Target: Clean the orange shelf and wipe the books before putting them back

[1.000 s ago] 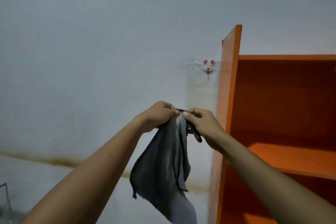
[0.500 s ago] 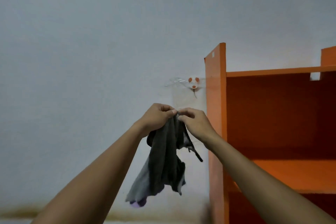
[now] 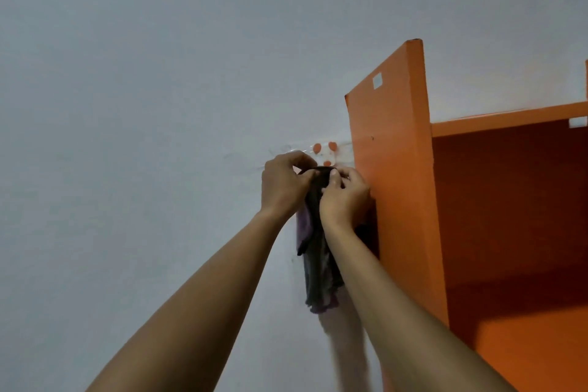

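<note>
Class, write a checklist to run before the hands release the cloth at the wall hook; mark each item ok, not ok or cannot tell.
1. Left hand pinches the cloth top: ok.
2. Right hand pinches it too: ok.
3. Hook sits just above both hands: ok.
4. Loop caught on the hook: cannot tell, fingers hide it.
5. Cloth hangs clear of the shelf side: cannot tell.

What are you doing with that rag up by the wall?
A person's left hand and right hand pinch the top of a grey cloth just under a small wall hook, beside the orange shelf. The rest of the cloth hangs down the wall. Whether it is hooked on yet is hidden.
</note>
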Demonstrator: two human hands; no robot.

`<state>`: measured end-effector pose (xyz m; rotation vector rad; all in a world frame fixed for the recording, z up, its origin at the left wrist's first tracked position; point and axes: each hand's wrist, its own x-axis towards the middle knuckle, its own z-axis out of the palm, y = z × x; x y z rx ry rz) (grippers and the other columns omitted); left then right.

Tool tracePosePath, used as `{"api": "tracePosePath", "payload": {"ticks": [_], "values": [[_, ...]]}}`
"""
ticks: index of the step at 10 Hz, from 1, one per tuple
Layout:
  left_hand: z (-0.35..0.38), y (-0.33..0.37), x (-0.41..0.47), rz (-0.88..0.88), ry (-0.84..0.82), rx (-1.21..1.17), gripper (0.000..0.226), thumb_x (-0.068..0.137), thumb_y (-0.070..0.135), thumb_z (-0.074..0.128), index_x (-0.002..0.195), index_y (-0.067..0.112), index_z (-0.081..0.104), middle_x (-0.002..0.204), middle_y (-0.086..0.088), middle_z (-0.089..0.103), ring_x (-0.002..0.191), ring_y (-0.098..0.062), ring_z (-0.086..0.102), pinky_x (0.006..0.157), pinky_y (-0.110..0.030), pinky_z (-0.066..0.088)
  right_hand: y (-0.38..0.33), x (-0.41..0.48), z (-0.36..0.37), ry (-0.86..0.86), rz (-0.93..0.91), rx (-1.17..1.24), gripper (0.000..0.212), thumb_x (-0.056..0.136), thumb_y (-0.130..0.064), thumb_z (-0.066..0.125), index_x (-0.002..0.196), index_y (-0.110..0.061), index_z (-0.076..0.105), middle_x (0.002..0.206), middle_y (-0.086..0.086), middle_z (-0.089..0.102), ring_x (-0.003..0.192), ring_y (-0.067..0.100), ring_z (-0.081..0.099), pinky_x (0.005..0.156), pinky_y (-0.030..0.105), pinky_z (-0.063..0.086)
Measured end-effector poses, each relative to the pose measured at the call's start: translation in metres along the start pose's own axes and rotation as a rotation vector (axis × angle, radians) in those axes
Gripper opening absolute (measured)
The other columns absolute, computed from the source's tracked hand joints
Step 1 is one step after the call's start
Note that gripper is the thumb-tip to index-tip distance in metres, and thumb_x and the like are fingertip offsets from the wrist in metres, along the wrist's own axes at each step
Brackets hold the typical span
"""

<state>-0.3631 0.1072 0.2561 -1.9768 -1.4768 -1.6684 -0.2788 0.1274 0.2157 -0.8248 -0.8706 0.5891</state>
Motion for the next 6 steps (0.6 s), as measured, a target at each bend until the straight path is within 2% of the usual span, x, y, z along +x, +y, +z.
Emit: {"api": "tracePosePath", "payload": {"ticks": [1, 2, 3, 4, 5, 6], "values": [[0.018, -0.012, 0.016, 0.055, 0.101, 0.106, 0.009, 0.083, 0.02, 0.075, 0.087, 0.027, 0.08, 0.093, 0.01, 0.064, 0.086, -0.007, 0.06, 0.073, -0.028, 0.051, 0.01, 0.009, 0.013, 0.056, -0.021, 0.034, 0.024, 0.098, -0.003, 0.057, 0.112, -0.013, 0.074, 0.108, 0.002, 0.075, 0.103, 0.019, 0.069, 0.096, 0.04, 0.057], [0.033, -0.025, 0.023, 0.146, 0.059, 0.315, 0.013, 0.088, 0.026, 0.07, 0.092, 0.032, 0.08, 0.094, 0.008, 0.061, 0.079, -0.017, 0.059, 0.065, -0.033, 0.049, 0.025, 0.015, 0.017, -0.021, -0.056, -0.024, 0.049, 0.097, 0.009, 0.044, 0.131, -0.017, 0.068, 0.127, 0.004, 0.07, 0.12, 0.019, 0.064, 0.106, 0.04, 0.052], [0.043, -0.035, 0.022, 0.309, 0.028, 0.557, 0.019, 0.09, 0.022, 0.064, 0.091, 0.031, 0.081, 0.084, 0.003, 0.058, 0.061, -0.023, 0.055, 0.051, -0.026, 0.034, 0.04, 0.021, 0.009, -0.088, -0.047, -0.175, 0.064, 0.094, 0.007, 0.042, 0.145, -0.029, 0.053, 0.141, -0.002, 0.063, 0.131, 0.017, 0.056, 0.11, 0.035, 0.046], [0.046, -0.044, -0.004, 0.357, -0.033, 0.604, 0.02, 0.093, 0.023, 0.06, 0.098, 0.033, 0.076, 0.079, 0.002, 0.051, 0.054, -0.019, 0.043, 0.046, -0.022, 0.017, 0.053, 0.014, -0.008, -0.157, 0.048, -0.257, 0.066, 0.093, 0.002, 0.044, 0.149, -0.031, 0.047, 0.143, -0.007, 0.06, 0.132, 0.018, 0.055, 0.11, 0.032, 0.044], [0.045, -0.063, -0.04, 0.255, -0.101, 0.534, 0.028, 0.09, 0.02, 0.056, 0.11, 0.035, 0.068, 0.087, -0.001, 0.056, 0.065, -0.025, 0.056, 0.048, -0.029, 0.033, 0.064, -0.002, -0.024, -0.274, 0.05, -0.268, 0.057, 0.098, -0.009, 0.047, 0.151, -0.03, 0.046, 0.149, -0.005, 0.055, 0.137, 0.019, 0.05, 0.116, 0.032, 0.037], [0.049, -0.092, -0.126, 0.077, -0.232, 0.402, 0.025, 0.092, 0.029, 0.052, 0.109, 0.033, 0.069, 0.095, -0.001, 0.064, 0.085, -0.028, 0.066, 0.062, -0.038, 0.052, 0.091, -0.039, -0.058, -0.367, 0.146, -0.341, 0.052, 0.104, -0.025, 0.045, 0.155, -0.027, 0.039, 0.154, 0.002, 0.049, 0.138, 0.026, 0.048, 0.108, 0.032, 0.037]]}}
